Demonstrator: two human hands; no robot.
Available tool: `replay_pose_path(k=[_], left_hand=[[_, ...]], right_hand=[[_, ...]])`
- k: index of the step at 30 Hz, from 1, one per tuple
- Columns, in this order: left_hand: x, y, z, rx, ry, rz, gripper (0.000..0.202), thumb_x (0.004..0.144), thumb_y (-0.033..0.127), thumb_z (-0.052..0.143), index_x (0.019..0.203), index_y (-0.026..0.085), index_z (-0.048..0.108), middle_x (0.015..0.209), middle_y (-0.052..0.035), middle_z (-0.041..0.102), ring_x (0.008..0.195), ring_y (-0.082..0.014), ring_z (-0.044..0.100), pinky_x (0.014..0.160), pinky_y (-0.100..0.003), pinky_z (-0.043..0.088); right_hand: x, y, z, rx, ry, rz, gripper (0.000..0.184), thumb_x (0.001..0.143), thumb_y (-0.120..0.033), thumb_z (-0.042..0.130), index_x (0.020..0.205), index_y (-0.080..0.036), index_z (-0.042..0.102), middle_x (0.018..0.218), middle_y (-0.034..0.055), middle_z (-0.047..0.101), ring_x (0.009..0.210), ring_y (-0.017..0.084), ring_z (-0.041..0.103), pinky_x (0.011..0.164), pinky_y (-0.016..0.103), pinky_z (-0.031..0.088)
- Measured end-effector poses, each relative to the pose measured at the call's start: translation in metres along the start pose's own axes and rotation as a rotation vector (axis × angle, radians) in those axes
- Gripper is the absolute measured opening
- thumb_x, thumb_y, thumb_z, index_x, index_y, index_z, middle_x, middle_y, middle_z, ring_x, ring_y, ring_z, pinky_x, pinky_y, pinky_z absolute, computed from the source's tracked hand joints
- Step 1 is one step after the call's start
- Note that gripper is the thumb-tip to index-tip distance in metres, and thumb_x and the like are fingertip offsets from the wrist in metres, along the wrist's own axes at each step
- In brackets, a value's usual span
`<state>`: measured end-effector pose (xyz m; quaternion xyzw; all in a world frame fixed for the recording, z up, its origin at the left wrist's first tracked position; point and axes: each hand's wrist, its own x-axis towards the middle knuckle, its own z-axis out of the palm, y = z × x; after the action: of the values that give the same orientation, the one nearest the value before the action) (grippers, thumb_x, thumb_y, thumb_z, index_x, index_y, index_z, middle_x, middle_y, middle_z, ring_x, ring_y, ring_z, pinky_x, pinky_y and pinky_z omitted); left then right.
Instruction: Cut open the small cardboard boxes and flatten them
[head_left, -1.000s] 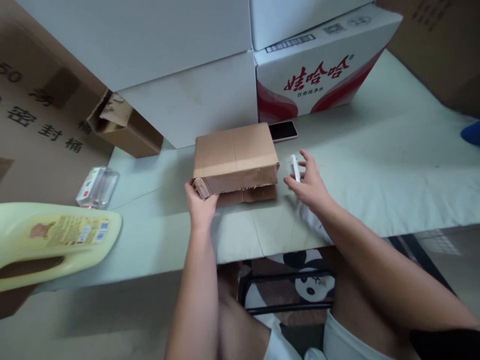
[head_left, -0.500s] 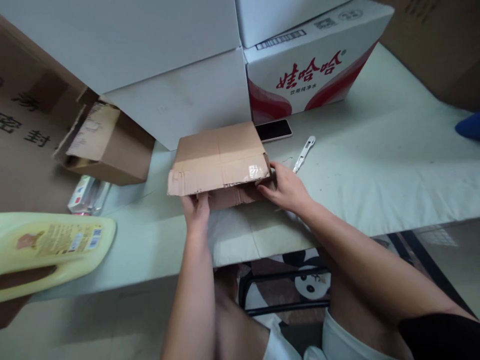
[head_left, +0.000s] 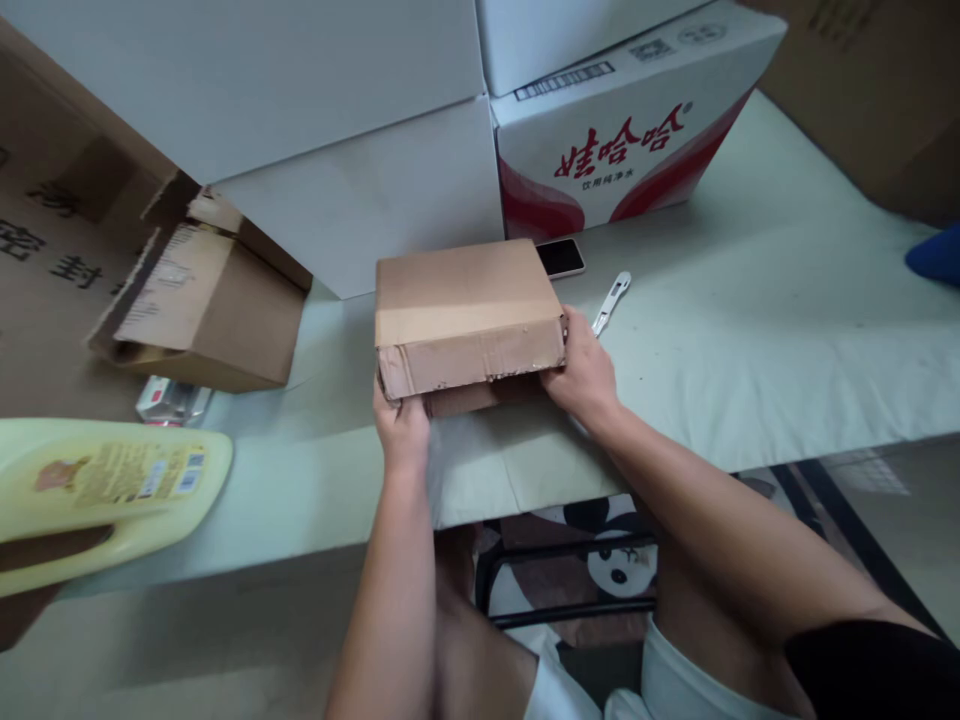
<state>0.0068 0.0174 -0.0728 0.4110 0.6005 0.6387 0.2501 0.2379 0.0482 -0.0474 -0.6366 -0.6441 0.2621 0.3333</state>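
Observation:
A flat brown cardboard box with a torn, folded front flap is held over the near part of the table. My left hand grips its front left corner, the fingers partly hidden under the cardboard. At the front right corner my right hand is closed on the box, its fingertips partly out of sight behind the edge. A lower flap shows beneath the front edge. Just beyond my right hand lies a white utility knife. Behind the box, a phone rests on the table, partly covered.
White cartons and a red-and-white carton stand at the back. To the left are an opened brown box, a clear package and a yellow bottle. The table has a pale cover; something blue sits far right.
The box has shifted right and turned slightly, covering more of the phone. Its front flap, earlier sticking out toward me, now hangs folded down. Both hands moved along with the box.

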Motion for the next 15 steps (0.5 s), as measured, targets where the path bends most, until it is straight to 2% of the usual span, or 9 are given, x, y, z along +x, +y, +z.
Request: replay_pose_path(k=[3,5,7,9,11,12,13,15], left_hand=[[0.002,0.005,0.003,-0.128,0.085,-0.150,0.043,0.075,0.035,0.067,0.116,0.021,0.061,0.124,-0.0107,0.065,0.123,-0.0253,0.058,0.103,-0.041,0.048],[0.006,0.012,0.003,-0.234,0.188,-0.292,0.044,0.073,0.031,0.066,0.115,0.022,0.060,0.124,-0.0099,0.065,0.117,-0.0245,0.062,0.098,-0.042,0.052],[0.010,0.019,0.000,-0.333,0.244,-0.362,0.042,0.069,0.029,0.067,0.110,0.022,0.061,0.122,-0.0093,0.066,0.112,-0.0238,0.063,0.095,-0.041,0.053],[0.013,0.025,-0.005,-0.382,0.275,-0.320,0.037,0.066,0.028,0.066,0.101,0.021,0.062,0.116,-0.0084,0.068,0.108,-0.0225,0.064,0.094,-0.039,0.053],[0.015,0.031,-0.010,-0.374,0.299,-0.247,0.032,0.065,0.031,0.066,0.095,0.022,0.061,0.106,-0.0071,0.070,0.102,-0.0215,0.065,0.090,-0.036,0.054],[0.016,0.033,-0.012,-0.366,0.298,-0.221,0.030,0.066,0.034,0.066,0.093,0.022,0.061,0.101,-0.0066,0.070,0.098,-0.0213,0.065,0.087,-0.035,0.054],[0.016,0.035,-0.015,-0.365,0.289,-0.212,0.030,0.067,0.038,0.065,0.091,0.022,0.060,0.097,-0.0058,0.070,0.095,-0.0210,0.065,0.084,-0.034,0.054],[0.014,0.037,-0.021,-0.388,0.249,-0.241,0.031,0.068,0.044,0.064,0.088,0.021,0.058,0.087,-0.0036,0.068,0.087,-0.0199,0.064,0.077,-0.032,0.053]], right_hand=[[-0.004,-0.001,-0.003,0.049,0.013,-0.112,0.057,0.079,-0.017,0.047,0.135,-0.024,0.051,0.131,0.0112,0.063,0.116,0.036,0.060,0.092,0.057,0.050],[-0.011,-0.003,-0.006,0.095,0.013,-0.218,0.052,0.084,-0.017,0.044,0.134,-0.029,0.054,0.133,0.0066,0.063,0.121,0.031,0.059,0.099,0.054,0.049],[-0.019,-0.004,-0.011,0.140,0.006,-0.339,0.048,0.087,-0.022,0.046,0.133,-0.032,0.056,0.136,0.0055,0.061,0.126,0.028,0.056,0.105,0.052,0.046],[-0.028,-0.004,-0.017,0.199,-0.023,-0.468,0.044,0.087,-0.030,0.053,0.131,-0.030,0.058,0.136,0.0088,0.059,0.127,0.029,0.055,0.107,0.051,0.044],[-0.034,-0.003,-0.023,0.301,-0.108,-0.576,0.046,0.084,-0.045,0.060,0.127,-0.028,0.059,0.132,0.0112,0.059,0.127,0.031,0.054,0.108,0.052,0.043],[-0.037,-0.003,-0.026,0.371,-0.150,-0.594,0.048,0.084,-0.054,0.058,0.126,-0.029,0.060,0.130,0.0111,0.059,0.126,0.032,0.054,0.108,0.053,0.043],[-0.039,-0.002,-0.029,0.441,-0.174,-0.574,0.049,0.086,-0.060,0.052,0.124,-0.030,0.060,0.128,0.0104,0.059,0.125,0.032,0.054,0.106,0.053,0.044],[-0.040,0.001,-0.032,0.532,-0.135,-0.455,0.045,0.090,-0.061,0.043,0.121,-0.032,0.059,0.125,0.0084,0.059,0.122,0.030,0.055,0.102,0.051,0.047]])
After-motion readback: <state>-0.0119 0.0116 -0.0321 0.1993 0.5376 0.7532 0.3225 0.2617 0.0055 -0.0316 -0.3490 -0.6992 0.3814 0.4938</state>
